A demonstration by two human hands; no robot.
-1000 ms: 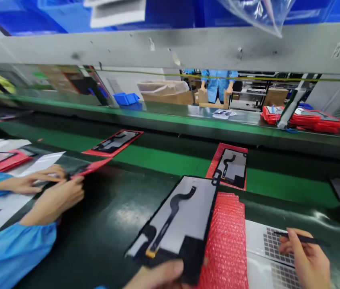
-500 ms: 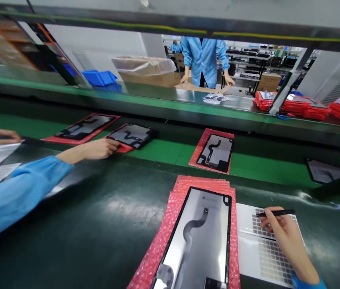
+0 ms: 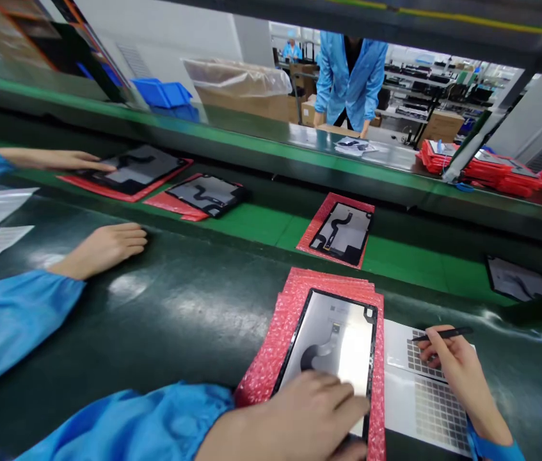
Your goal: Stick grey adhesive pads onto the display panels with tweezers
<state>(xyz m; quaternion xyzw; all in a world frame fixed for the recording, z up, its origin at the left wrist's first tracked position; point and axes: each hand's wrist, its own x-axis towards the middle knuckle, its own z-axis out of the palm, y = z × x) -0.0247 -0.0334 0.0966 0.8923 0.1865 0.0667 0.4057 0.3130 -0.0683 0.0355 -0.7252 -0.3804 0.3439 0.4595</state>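
Note:
My left hand [image 3: 299, 416] lies over the lower part of a tablet screen [image 3: 347, 333], fingers apart and slightly bent, a little blurred. The screen has a silvery back, a black border and a curved dark flex cable. It rests on a stack of red bubble-wrap sleeves [image 3: 271, 339]. To the right, my right hand [image 3: 457, 378] pinches black tweezers [image 3: 455, 332]. Their tip is over a white sticker sheet [image 3: 400, 397] with rows of small grey squares. Part of this sheet is hidden under my right hand and wrist.
Several screens on red sleeves lie along the green belt [image 3: 271, 227]. At left, a co-worker's hand [image 3: 102, 250] rests on the dark bench; another hand [image 3: 69, 160] touches a screen. A person [image 3: 352, 77] stands beyond the rail. Red sleeves [image 3: 486, 169] are stacked at back right.
My left hand has come into view from below onto the screen. The co-worker's near hand has drawn back from the belt; the other has reached a screen. My right hand hardly moved.

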